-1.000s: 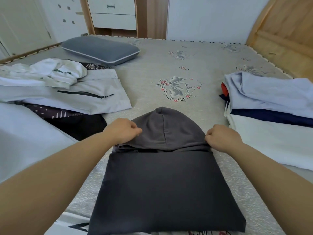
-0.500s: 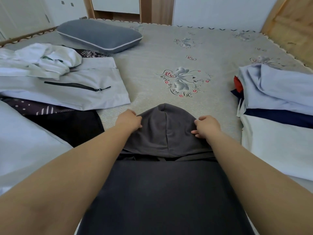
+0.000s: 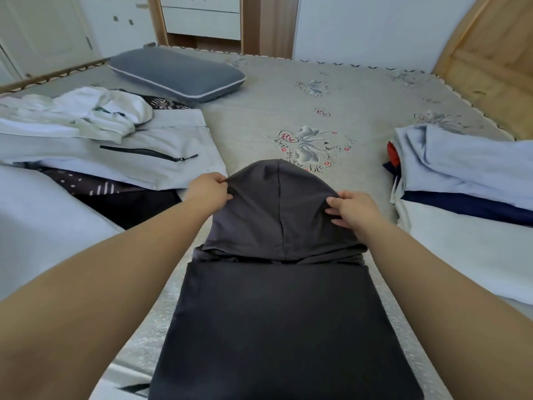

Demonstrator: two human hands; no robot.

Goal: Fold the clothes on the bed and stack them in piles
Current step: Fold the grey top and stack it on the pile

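Hands (image 3: 208, 191) (image 3: 353, 208) pinch soft, rounded charcoal hood (image 3: 278, 209).

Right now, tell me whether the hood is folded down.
Not folded: the hood lies spread beyond the folded body, left hand and right hand pinching its edges.

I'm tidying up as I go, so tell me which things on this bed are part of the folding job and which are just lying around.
Part of the job:
- dark grey hoodie, hood pinched by left hand and right hand
- unfolded clothes heap
- folded stack

Just lying about:
- grey pillow
- white drawers
- wooden headboard
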